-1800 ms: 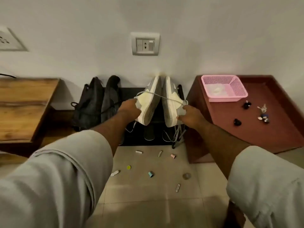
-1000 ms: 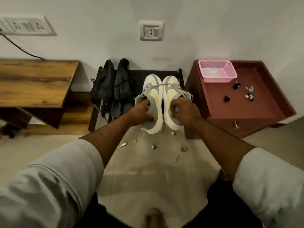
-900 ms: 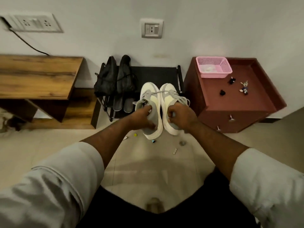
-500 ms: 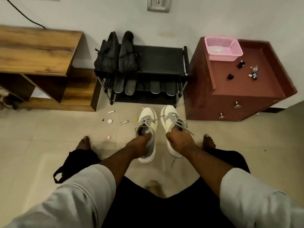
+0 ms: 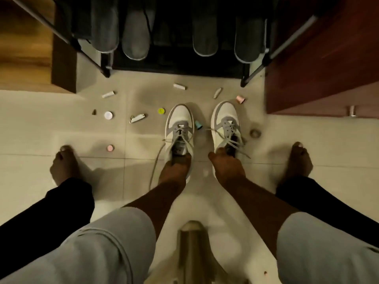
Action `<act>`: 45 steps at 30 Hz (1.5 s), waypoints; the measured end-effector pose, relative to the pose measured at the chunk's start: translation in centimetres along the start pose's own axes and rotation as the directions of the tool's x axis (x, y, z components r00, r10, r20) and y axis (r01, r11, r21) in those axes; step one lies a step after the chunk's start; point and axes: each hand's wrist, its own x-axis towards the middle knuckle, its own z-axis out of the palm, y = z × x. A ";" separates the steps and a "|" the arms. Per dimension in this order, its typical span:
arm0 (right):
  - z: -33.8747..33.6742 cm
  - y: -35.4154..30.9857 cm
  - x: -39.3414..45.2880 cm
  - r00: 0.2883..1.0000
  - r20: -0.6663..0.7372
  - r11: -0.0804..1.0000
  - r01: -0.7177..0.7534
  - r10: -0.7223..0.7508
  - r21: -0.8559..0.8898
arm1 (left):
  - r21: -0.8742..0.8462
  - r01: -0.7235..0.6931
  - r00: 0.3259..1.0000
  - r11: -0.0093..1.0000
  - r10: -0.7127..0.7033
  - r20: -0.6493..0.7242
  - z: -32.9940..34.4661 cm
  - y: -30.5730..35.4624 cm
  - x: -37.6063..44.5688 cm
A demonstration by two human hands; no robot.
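Floor (image 5: 30,128) inspection, left to right. Left foot (image 5: 63,165) is bare and planted well apart from the work. Ahead of it lie a cap (image 5: 108,115), a clipper (image 5: 137,118) and a button (image 5: 161,111).

Left shoe (image 5: 179,119) stands upright on the tile, toe toward the rack (image 5: 102,66), long axis running straight away from the person. A loose lace (image 5: 155,160) trails back along its left side. Left grip (image 5: 176,167) sits at the heel end, fingers curled into the collar, clamped on the shoe.

A thimble (image 5: 198,124) lies between the pair.

Right shoe (image 5: 224,113) stands parallel, near the left one, toe slightly further forward. Right grip (image 5: 227,167) is hooked into the heel opening, likewise clamped.

Each grip lies directly behind its own shoe. In my judgement both soles are down, and release calls for a straight draw back along each shoe's length. The trailing lace could snag.

Right foot (image 5: 300,160) is bare, well to the right.
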 end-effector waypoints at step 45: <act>-29.2 -6.9 -11.0 0.805 -0.584 0.967 0.219 -0.104 0.131 | 0.111 -0.226 0.794 0.968 0.249 -0.554 -29.6 4.1 -13.8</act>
